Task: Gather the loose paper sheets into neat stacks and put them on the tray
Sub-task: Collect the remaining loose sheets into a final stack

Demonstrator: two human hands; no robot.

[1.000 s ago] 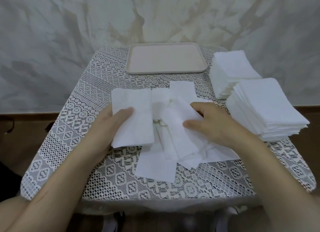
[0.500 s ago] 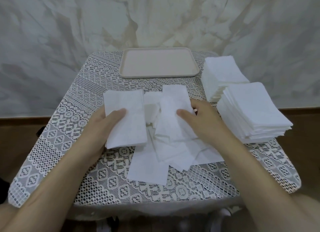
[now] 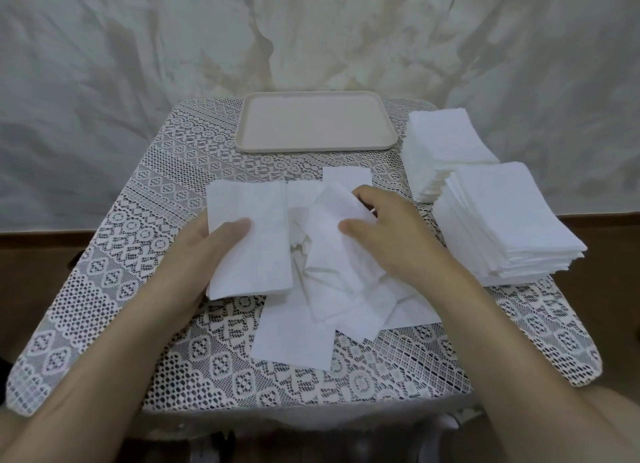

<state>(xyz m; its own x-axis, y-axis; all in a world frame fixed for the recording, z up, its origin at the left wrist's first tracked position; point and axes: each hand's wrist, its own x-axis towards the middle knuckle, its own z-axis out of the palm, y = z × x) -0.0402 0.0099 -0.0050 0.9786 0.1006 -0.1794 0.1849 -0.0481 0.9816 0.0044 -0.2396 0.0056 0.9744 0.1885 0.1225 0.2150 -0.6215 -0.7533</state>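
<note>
- On my feed the left hand [image 3: 194, 251] grips a flat bundle of paper sheets [image 3: 252, 241]. The thumb is pressed on top near the bundle's left edge; the fingers are hidden beneath it.
- That bundle sits left of centre on the lace tablecloth [image 3: 138, 289], its right edge overlapping the loose sheets [image 3: 311, 338].
- The right hand [image 3: 391, 234] pinches a single sheet [image 3: 332, 227] between thumb and forefinger. The sheet is crumpled and tilted up off the heap, running down and to the left from the fingertips.
- The loose sheets lie scattered and overlapping in the middle of the table, under and between my two hands. One lies flat nearest to me, and another pokes out on the far side behind the right hand.
- The tray [image 3: 317, 123], pale pink, stands at the far edge of the table, well apart from both hands.
- On the right side of the table stand two tall piles, a far stack [image 3: 446, 140] and a near stack [image 3: 502, 217], touching each other, just beside the right hand.
</note>
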